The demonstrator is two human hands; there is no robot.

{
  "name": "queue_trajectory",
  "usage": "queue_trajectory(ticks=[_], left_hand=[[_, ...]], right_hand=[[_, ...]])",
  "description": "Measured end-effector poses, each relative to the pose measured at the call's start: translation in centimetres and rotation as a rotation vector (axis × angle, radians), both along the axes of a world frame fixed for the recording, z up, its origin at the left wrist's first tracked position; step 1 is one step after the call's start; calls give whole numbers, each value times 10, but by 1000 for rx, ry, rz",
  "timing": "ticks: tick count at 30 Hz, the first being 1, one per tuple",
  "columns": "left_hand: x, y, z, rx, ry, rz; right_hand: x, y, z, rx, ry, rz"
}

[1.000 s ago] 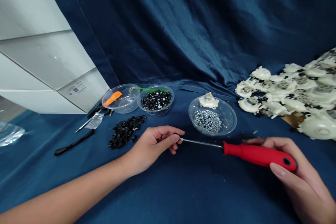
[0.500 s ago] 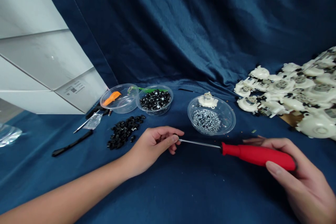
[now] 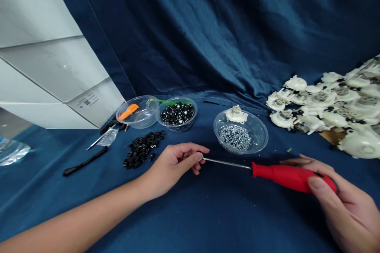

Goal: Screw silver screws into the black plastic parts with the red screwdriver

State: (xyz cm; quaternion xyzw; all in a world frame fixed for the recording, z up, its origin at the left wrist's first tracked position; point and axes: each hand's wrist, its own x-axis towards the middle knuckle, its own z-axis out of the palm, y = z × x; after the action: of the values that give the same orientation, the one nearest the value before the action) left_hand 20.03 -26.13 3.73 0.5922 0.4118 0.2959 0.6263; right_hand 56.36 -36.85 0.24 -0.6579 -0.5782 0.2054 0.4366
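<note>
My blue-covered table carries a heap of white plastic parts at far right and 3 clear bowls beyond my hands. Between them, my right fingers wrap the red screwdriver, tip leftward. My left fingers pinch a tiny piece, mostly hidden, at its tip.

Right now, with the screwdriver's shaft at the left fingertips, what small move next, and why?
Probably a slight turn of the red screwdriver by the right hand, the left hand bracing. The shaft reaches the small piece pinched in the left fingertips, and the right hand holds the handle. The piece is mostly hidden, so I'd go gently.
</note>
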Motion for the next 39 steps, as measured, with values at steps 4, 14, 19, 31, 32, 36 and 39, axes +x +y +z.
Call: queue_trajectory(ticks=[4,14,19,31,32,36,39], left_hand=[[-1,-1,0,11,16,-5],[-1,1,-1,-14,-56,12],[0,2,-2,-21,-63,16],[0,3,-2,-10,-55,24],[0,3,-2,-10,-55,29],[0,2,-2,-10,-53,35],[0,2,-2,-10,-54,38]], right_hand=[[4,1,-6,-58,33,12],[3,0,-5,-13,-5,71],[3,1,-2,10,11,86],[-5,-3,1,51,57,29],[-4,-2,3,51,8,36],[1,2,4,4,-107,52],[4,2,-2,19,-36,84]])
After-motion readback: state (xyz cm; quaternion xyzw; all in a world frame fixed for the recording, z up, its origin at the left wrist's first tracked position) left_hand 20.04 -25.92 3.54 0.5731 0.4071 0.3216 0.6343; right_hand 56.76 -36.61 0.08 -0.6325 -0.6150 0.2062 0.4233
